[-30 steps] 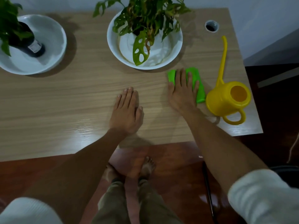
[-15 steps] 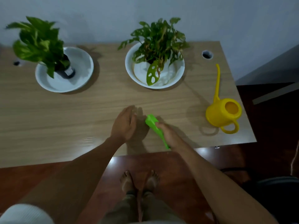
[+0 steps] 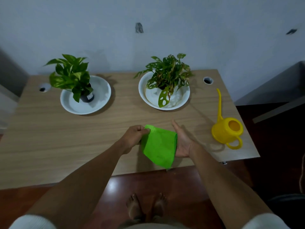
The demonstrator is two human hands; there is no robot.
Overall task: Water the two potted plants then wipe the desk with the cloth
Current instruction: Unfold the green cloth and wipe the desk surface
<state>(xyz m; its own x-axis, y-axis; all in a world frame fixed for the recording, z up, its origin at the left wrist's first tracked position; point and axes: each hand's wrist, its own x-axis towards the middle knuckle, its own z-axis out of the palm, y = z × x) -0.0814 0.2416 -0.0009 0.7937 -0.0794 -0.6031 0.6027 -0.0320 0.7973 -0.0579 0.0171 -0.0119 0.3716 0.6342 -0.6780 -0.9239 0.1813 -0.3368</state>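
your green cloth [image 3: 158,146] is bright, smooth and folded into a rough diamond, held up between your hands above the near edge of the desk [image 3: 49,138]. your left hand [image 3: 134,138] is closed, pinching the cloth's upper left corner between thumb and fingers. your right hand [image 3: 182,141] is open, palm turned inward, with the cloth's stacked right edge resting against it. the cloth covers part of your right palm, and you can't make out how many layers are folded there. its long axis runs from the pinched corner, away from you, down to a point toward you. the yellow watering can [image 3: 228,131] sits right of your right hand, and the two potted plants [image 3: 166,75] stand beyond both hands.
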